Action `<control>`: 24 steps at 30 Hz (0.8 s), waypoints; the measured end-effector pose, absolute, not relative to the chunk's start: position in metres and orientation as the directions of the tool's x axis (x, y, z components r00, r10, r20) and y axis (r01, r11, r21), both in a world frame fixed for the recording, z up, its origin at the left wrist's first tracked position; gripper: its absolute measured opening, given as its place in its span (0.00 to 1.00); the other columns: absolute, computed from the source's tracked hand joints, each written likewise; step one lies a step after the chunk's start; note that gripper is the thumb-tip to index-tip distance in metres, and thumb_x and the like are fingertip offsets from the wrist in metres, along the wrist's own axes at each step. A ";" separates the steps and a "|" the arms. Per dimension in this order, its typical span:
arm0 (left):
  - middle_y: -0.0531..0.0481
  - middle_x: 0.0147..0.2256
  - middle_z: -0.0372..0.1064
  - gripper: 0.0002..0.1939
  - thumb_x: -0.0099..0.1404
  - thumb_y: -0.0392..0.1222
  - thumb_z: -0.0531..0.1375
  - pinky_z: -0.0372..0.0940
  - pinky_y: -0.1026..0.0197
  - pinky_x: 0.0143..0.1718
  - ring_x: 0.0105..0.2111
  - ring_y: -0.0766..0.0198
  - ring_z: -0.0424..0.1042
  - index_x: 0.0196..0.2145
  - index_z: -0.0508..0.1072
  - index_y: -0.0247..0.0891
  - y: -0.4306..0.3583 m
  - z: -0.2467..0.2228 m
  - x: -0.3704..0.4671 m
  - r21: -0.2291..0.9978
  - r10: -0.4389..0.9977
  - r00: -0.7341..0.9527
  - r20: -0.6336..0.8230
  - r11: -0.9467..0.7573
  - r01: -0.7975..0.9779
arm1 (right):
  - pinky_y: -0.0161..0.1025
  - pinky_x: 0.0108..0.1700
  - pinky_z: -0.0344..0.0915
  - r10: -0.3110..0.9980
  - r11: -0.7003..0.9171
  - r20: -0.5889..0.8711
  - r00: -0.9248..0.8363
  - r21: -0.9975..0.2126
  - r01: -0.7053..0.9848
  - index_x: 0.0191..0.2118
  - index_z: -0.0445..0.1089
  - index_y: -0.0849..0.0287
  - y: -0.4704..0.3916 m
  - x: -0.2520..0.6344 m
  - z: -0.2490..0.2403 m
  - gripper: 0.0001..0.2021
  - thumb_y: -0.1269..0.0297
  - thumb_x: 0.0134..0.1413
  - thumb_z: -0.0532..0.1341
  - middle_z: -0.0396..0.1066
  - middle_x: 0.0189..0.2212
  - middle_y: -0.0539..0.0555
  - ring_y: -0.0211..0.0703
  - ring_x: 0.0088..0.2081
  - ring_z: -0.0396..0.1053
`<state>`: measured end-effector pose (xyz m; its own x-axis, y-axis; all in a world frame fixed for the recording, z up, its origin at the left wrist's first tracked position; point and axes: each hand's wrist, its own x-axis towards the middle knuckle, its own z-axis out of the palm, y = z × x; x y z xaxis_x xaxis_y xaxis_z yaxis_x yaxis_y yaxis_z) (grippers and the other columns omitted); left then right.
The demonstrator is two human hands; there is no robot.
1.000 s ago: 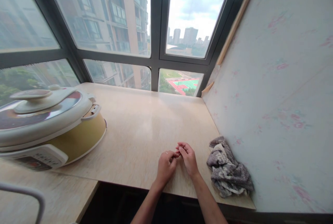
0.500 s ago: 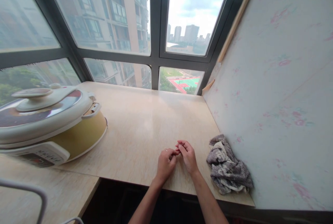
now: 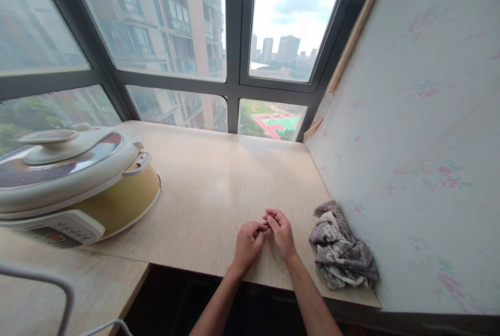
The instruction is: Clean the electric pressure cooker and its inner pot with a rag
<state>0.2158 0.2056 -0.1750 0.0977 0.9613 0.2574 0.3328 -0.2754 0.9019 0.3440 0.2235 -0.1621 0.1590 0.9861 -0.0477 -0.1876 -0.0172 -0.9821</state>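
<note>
Both of my hands rest over the pale marbled counter (image 3: 195, 195) near its front edge, fingertips meeting. My left hand (image 3: 250, 245) has curled fingers, with a ring on one of them. Its fingertips touch those of my right hand (image 3: 280, 232), whose fingers are bent with the thumb pressed toward them. Whatever may be between the fingertips is too small to make out. A crumpled grey and white cloth (image 3: 341, 247) lies to the right of my right hand, apart from it.
On the left stands a large cooker (image 3: 117, 200) with a lid and a control panel. A grey metal tube (image 3: 68, 299) curves at the lower left. Windows rise behind the counter; a flowered wall (image 3: 422, 169) borders it on the right.
</note>
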 end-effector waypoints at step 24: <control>0.49 0.36 0.78 0.12 0.61 0.28 0.54 0.64 0.55 0.45 0.39 0.60 0.73 0.33 0.77 0.38 0.205 -0.173 0.216 0.895 0.962 0.093 0.256 -0.272 0.355 | 0.40 0.37 0.71 0.985 -0.022 -0.052 0.165 -0.984 -0.177 0.41 0.72 0.60 0.223 0.343 -0.160 0.18 0.53 0.49 0.68 0.73 0.34 0.54 0.42 0.32 0.72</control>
